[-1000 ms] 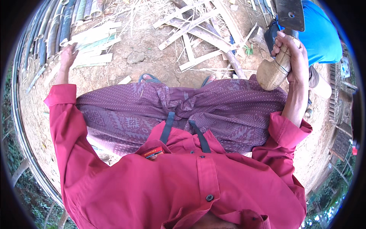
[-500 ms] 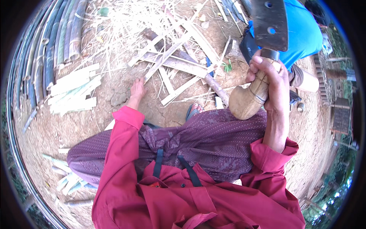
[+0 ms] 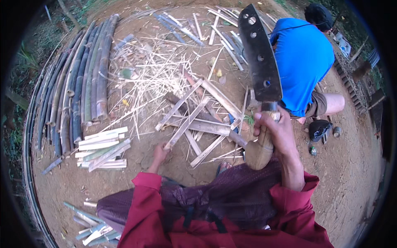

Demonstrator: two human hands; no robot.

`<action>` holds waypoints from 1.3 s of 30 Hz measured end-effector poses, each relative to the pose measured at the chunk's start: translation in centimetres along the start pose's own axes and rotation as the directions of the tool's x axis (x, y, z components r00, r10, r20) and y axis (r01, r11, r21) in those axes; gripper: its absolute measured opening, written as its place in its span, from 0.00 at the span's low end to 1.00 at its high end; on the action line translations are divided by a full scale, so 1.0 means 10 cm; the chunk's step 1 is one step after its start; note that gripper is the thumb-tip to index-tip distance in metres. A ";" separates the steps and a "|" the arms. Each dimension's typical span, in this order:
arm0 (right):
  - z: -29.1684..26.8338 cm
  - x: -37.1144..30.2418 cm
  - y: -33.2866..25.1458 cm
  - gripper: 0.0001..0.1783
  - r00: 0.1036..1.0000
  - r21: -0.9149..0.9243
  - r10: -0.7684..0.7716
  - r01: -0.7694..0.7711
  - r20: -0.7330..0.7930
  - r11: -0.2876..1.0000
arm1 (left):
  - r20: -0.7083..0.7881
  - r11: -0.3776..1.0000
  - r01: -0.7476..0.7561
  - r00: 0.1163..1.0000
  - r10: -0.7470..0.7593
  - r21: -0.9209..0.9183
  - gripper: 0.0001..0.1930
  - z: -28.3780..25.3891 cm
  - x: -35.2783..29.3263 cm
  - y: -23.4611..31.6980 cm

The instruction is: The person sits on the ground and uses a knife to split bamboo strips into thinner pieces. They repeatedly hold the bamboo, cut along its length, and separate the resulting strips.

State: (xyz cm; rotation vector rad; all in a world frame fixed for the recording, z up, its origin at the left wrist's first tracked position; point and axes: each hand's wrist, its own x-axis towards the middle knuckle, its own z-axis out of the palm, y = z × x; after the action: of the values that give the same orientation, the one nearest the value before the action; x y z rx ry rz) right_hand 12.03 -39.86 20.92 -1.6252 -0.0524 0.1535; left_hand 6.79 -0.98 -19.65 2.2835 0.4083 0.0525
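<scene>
Pointing knife (image 3: pixel 261 70) fwd, slightly L; tilt unclear.

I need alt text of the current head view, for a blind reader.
The right hand holds a dark perforated metal knife by its curved wooden handle; the left hand grips a pale flat bamboo strip. Long bamboo poles and thin pale shavings lie beyond; another person, in blue, bends low at right.

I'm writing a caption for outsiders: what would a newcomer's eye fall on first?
Probably the large dark-bladed knife with holes, held right of centre in the right hand. Next, a co-worker's bright blue shirt at upper right. Then the tangle of pale slivers, left of upper centre, beyond the left hand, which holds a strip.
</scene>
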 end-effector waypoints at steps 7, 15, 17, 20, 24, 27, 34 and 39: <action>0.09 0.05 0.08 0.09 0.996 -0.070 -0.093 0.094 0.016 0.993 | -0.152 0.849 -0.001 0.984 -0.093 -0.528 0.11 -1.46 -0.10 0.78; 0.55 -0.32 0.19 0.12 0.959 -0.206 -0.242 0.268 0.146 0.941 | -0.331 0.925 -0.179 0.942 0.063 -0.334 0.13 -2.25 -0.83 1.34; 0.74 -0.49 0.36 0.11 0.944 -0.047 -0.238 0.255 0.229 0.966 | -0.343 0.922 -0.241 0.930 0.130 -0.304 0.11 -2.14 -1.02 1.35; 1.12 -0.81 0.56 0.13 0.913 -0.118 -0.204 0.259 0.353 0.959 | -0.441 0.899 -0.231 0.896 0.048 -0.372 0.14 -1.88 -1.36 1.44; 1.64 -1.15 0.95 0.13 0.910 -0.257 -0.009 0.127 0.414 0.958 | -0.471 0.925 -0.194 0.882 0.018 -0.327 0.16 -1.70 -1.55 1.41; 1.88 -1.30 1.12 0.15 0.900 -0.303 -0.067 0.215 0.432 0.928 | -0.466 0.946 -0.166 0.885 0.017 -0.280 0.15 -1.74 -1.67 1.47; 2.05 -1.31 1.18 0.17 0.882 -0.370 -0.148 0.334 0.448 0.867 | -0.434 0.977 -0.109 0.901 0.019 -0.185 0.13 -1.81 -1.79 1.48; 2.07 -1.27 1.14 0.17 0.877 -0.345 -0.175 0.350 0.448 0.871 | -0.466 0.973 -0.144 0.883 0.045 -0.178 0.11 -1.79 -1.81 1.51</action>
State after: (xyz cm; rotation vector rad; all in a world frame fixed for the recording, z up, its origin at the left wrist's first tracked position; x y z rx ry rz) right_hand -3.95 -21.72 9.30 -1.9699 -0.6732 0.2756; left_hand -9.17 -3.25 5.19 2.0658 0.5054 0.6698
